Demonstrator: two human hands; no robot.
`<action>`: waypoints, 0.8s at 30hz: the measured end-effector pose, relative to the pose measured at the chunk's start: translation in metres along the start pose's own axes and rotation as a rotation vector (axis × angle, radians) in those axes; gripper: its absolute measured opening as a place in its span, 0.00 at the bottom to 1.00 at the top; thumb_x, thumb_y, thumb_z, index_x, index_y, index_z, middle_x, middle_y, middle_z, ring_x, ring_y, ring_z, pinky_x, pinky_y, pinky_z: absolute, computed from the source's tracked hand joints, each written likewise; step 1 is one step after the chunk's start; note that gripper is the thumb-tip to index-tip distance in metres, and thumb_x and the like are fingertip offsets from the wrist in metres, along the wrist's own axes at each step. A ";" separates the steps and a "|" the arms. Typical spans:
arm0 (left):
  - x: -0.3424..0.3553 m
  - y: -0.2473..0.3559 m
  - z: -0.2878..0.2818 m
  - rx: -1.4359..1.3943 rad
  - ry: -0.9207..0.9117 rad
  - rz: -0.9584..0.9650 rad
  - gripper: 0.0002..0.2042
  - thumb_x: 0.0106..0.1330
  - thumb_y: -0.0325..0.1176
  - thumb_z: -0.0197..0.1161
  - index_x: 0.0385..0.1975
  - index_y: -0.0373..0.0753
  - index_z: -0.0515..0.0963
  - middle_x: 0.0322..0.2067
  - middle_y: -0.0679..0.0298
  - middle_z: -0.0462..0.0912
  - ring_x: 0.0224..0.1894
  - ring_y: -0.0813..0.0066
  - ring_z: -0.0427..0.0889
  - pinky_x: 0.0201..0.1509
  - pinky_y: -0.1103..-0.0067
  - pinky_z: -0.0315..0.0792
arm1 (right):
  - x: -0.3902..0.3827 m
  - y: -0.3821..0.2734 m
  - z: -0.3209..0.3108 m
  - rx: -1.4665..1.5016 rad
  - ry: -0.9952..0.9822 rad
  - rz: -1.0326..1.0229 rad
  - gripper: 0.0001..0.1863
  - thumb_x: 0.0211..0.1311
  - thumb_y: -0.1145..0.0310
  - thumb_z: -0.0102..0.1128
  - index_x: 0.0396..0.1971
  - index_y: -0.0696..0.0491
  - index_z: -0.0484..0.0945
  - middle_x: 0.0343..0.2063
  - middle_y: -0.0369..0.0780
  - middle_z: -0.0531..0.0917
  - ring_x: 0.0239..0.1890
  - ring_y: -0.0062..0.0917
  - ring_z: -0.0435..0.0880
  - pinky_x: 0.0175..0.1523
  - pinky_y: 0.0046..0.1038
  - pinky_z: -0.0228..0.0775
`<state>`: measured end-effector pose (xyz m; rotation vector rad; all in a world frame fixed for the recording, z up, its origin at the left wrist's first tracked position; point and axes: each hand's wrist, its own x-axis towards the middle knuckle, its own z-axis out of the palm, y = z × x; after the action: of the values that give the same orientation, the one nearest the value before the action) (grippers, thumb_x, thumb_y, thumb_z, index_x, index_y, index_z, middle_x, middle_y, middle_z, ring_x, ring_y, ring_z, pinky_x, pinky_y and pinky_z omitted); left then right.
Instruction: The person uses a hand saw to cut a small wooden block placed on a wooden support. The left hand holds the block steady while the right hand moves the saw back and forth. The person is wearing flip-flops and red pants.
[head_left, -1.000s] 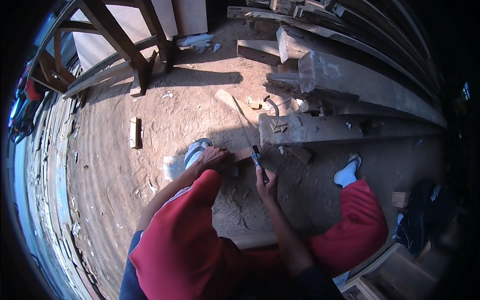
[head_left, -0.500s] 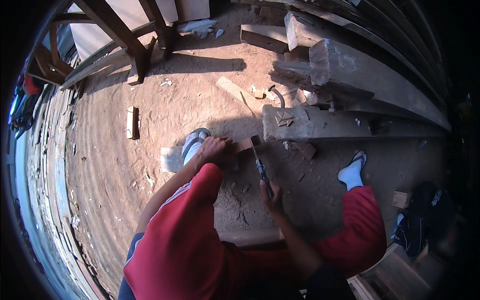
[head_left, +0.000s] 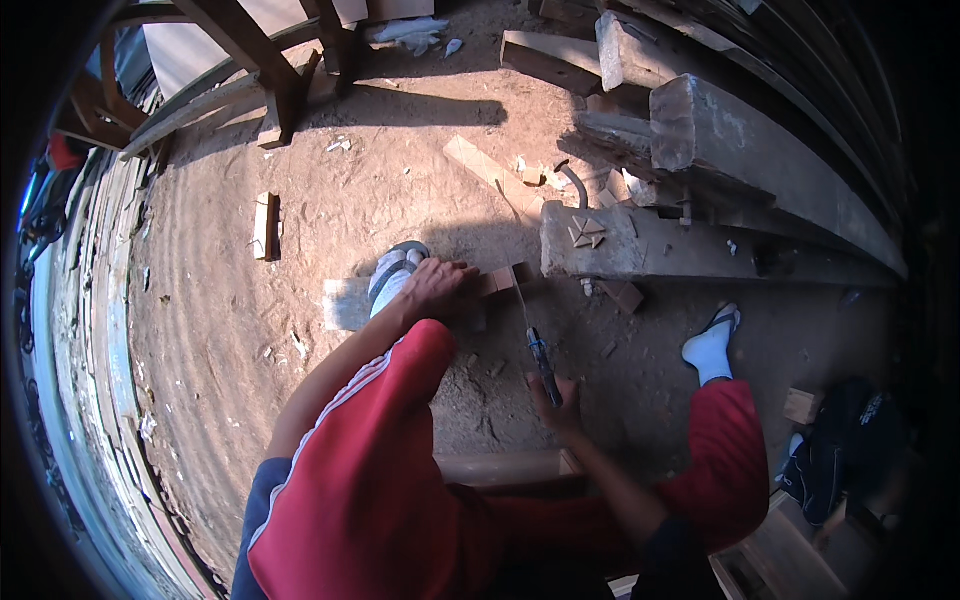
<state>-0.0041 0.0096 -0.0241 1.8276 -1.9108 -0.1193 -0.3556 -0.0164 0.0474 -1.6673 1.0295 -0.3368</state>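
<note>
My left hand (head_left: 438,287) presses a small reddish-brown wood block (head_left: 497,281) from its left side, fingers closed over it. Below the block is a pale board (head_left: 346,304), with my left foot in a sandal (head_left: 396,270) on it. My right hand (head_left: 557,400) is wrapped round the dark handle of a slim hand saw (head_left: 540,362). Its thin blade runs up to the block's right part and lies across it there. How deep the blade sits in the wood is too small to tell.
Right of the block ends a thick timber beam (head_left: 640,245) with small wood wedges (head_left: 587,232) on top. A bent metal rod (head_left: 574,185) stands behind it. Larger beams (head_left: 770,150) are stacked far right. A loose wood piece (head_left: 265,227) lies left, near a wooden frame (head_left: 270,90).
The right hand has drawn the saw back slightly toward me, its blade still at the block. My left hand stays on the block. The whole view has shifted a little.
</note>
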 end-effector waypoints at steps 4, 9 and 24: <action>-0.002 -0.003 0.002 0.002 0.003 0.026 0.15 0.55 0.47 0.72 0.34 0.44 0.81 0.31 0.60 0.84 0.36 0.57 0.87 0.39 0.62 0.77 | 0.006 -0.014 0.007 0.026 0.100 -0.078 0.26 0.74 0.58 0.65 0.16 0.53 0.67 0.14 0.28 0.67 0.21 0.11 0.67 0.25 0.28 0.55; -0.002 -0.006 0.000 0.010 0.010 0.040 0.15 0.56 0.47 0.71 0.35 0.45 0.81 0.31 0.60 0.84 0.37 0.57 0.87 0.39 0.62 0.77 | 0.021 -0.002 0.012 0.058 0.060 -0.013 0.25 0.74 0.62 0.63 0.15 0.52 0.67 0.13 0.27 0.67 0.19 0.12 0.66 0.24 0.29 0.54; -0.007 -0.020 0.003 0.064 -0.174 -0.008 0.11 0.63 0.43 0.66 0.34 0.43 0.80 0.30 0.61 0.84 0.32 0.60 0.87 0.33 0.63 0.76 | -0.024 0.007 0.018 0.132 0.023 0.033 0.27 0.74 0.58 0.64 0.14 0.51 0.65 0.14 0.26 0.67 0.20 0.10 0.66 0.24 0.27 0.54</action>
<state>0.0124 0.0132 -0.0366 1.9224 -2.0472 -0.2287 -0.3602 0.0132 0.0415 -1.5294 1.0286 -0.3949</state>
